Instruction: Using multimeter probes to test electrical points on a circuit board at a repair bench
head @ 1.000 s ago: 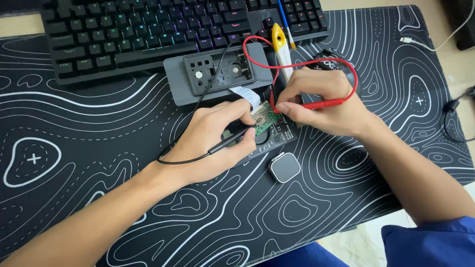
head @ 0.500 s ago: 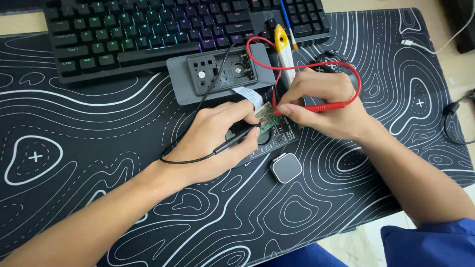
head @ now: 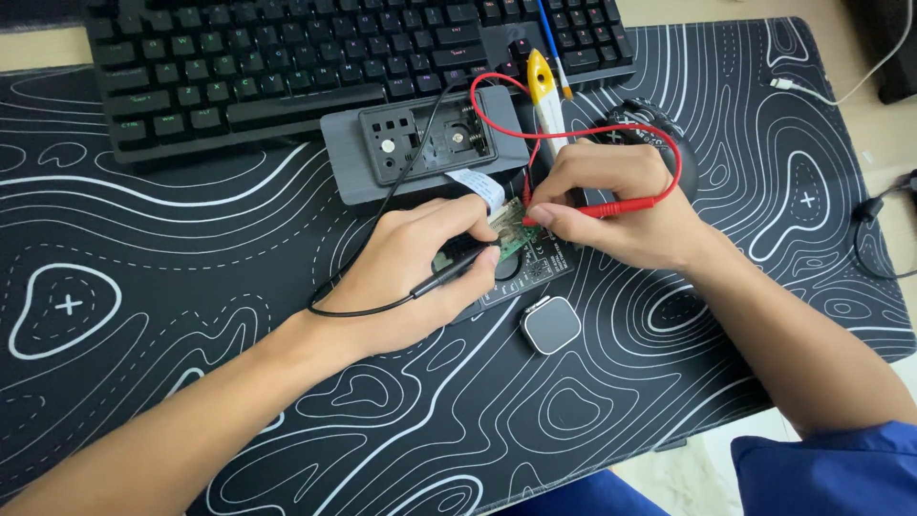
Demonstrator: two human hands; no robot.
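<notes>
A: Where are your hands right now?

B: Your left hand (head: 415,263) pinches a black probe (head: 457,273) between thumb and fingers, its tip pointing at the small green circuit board (head: 513,232) in the middle of the counter. Your right hand (head: 621,201) pinches a red probe (head: 611,207), with its tip meeting the same board from the other side.

A: And the board itself?

B: It lies on a dark square pad (head: 535,272), just in front of an opened grey case (head: 420,153). A white ribbon cable (head: 480,186) runs from the case down toward the board. Your fingertips nearly meet over it, so most of the board is hidden.

A: What about the leads?

B: The red wire (head: 583,132) loops up from your right hand, past the case and back round. The black wire (head: 358,306) trails from your left hand, curls under your wrist and climbs up to the case.

A: Anything else near you?

B: A small square grey part with rounded corners (head: 550,325) sits just below the pad, apart from both hands. A yellow-tipped tool (head: 544,91) lies beside the case, its tip toward the black keyboard (head: 334,57) at the far edge. Everything rests on a black desk mat with white contour lines (head: 143,315). A white cable (head: 841,81) lies well off to your right.
</notes>
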